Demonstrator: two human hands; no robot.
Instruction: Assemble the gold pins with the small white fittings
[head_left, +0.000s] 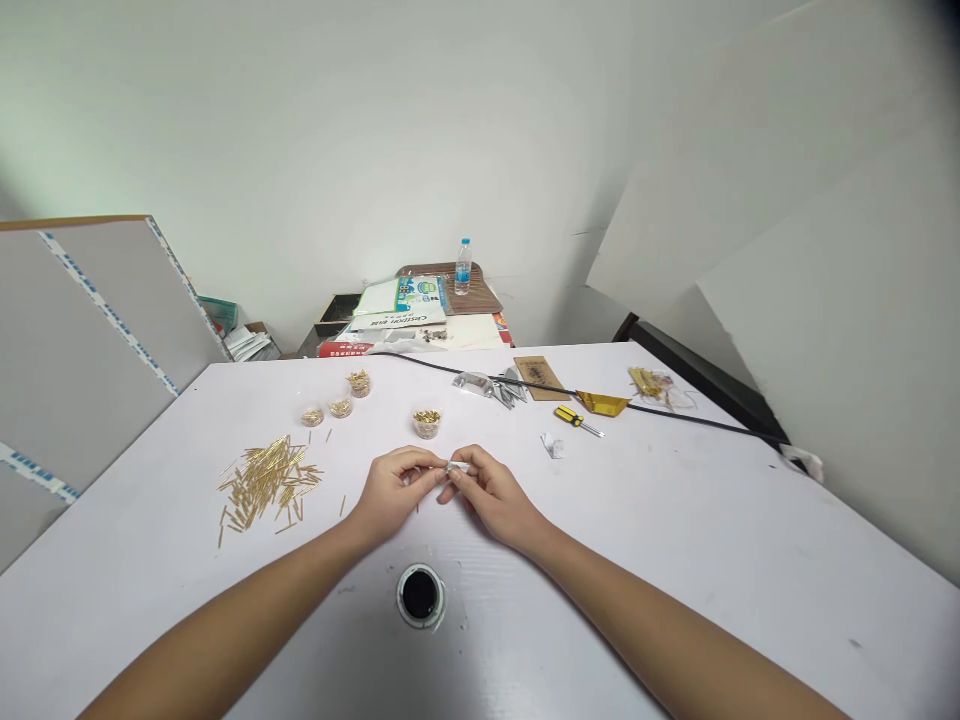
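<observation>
Both hands meet at the middle of the white worktop (675, 560), fingertips drawn together around a small silvery piece (458, 467) that is pinched between them. The left hand (395, 490) curls its fingers over the piece from the left, and the right hand (487, 490) grips the other end with thumb and forefinger, so each hand is closed on the same piece; what it is exactly is too small to tell. Just beyond the hands stands a small clear cup of gold parts (427, 422), and farther back to the left stand three more little cups (340, 398) with similar contents. To the left of the hands lies a loose heap of thin gold pins (266, 482), spread over the worktop with a few strays near the left wrist. Close to the person, between the forearms, a round hole with a grey ring (420, 596) is set into the worktop. To the right, well apart from the hands, lie a crumpled white scrap (553, 445), a small yellow-handled screwdriver (576, 419), a yellow scoop-shaped tray (601, 402), a brown card (540, 378) and some clear plastic bags (491, 385). A black cable (675, 412) runs across the far side of the worktop. Behind it, a water bottle (463, 266) stands on a lower surface with stacked papers and packets (401, 305).
</observation>
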